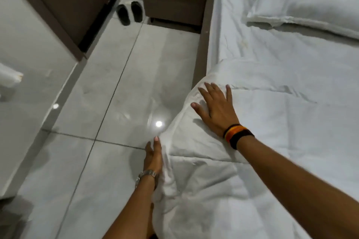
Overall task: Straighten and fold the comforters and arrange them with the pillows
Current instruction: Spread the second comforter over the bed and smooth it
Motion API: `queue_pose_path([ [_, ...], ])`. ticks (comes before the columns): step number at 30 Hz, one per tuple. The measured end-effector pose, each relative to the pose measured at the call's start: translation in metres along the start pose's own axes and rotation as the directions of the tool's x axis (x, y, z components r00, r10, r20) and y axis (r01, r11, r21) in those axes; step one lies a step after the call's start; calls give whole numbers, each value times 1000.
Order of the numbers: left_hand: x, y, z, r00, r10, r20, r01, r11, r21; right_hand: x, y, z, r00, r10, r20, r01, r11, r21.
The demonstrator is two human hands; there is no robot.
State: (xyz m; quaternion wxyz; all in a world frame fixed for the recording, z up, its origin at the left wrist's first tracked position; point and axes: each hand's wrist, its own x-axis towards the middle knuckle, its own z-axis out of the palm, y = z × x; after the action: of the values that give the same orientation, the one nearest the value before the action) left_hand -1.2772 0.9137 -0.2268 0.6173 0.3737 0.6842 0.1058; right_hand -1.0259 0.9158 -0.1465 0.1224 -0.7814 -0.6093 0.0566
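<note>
A white quilted comforter (262,141) lies across the bed and hangs over its left side. My right hand (215,106) rests flat on top of it near the folded corner, fingers spread, holding nothing. My left hand (153,157) presses flat against the hanging side of the comforter, fingers straight and pointing away from me. A white pillow (303,4) lies at the head of the bed, apart from the comforter, on the white sheet (252,46).
Glossy grey floor tiles (108,114) run along the bed's left side. A brown nightstand (172,0) stands at the bed's head, with a pair of black slippers (129,13) beside it. A brown door frame (64,15) and white wall close the left.
</note>
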Motion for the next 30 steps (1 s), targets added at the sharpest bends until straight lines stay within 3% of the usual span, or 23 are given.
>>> queue_pose_path([
  [4, 3, 70, -24, 968, 225, 113, -241, 957, 159, -64, -36, 7, 923, 372, -98, -357, 923, 143],
  [8, 6, 157, -20, 883, 376, 282, -453, 839, 301, -110, -60, 23, 882, 465, -71, -458, 883, 102],
  [13, -17, 249, 21, 712, 491, 502, -688, 630, 359, -122, -81, 7, 791, 612, 17, -605, 778, 170],
  [16, -24, 283, 48, 662, 474, 581, -735, 560, 381, -116, -91, -3, 726, 687, 4, -662, 699, 270],
  [19, -15, 295, 75, 629, 377, 680, -757, 498, 423, -116, -102, -3, 619, 785, -16, -732, 584, 350],
  [25, 35, 333, 135, 542, 288, 790, -763, 563, 318, -60, -97, 11, 362, 915, -180, -861, 402, 313],
  [30, 65, 359, 190, 407, 200, 891, -823, 505, 262, -3, -82, 27, 152, 957, -246, -931, 223, 290],
])
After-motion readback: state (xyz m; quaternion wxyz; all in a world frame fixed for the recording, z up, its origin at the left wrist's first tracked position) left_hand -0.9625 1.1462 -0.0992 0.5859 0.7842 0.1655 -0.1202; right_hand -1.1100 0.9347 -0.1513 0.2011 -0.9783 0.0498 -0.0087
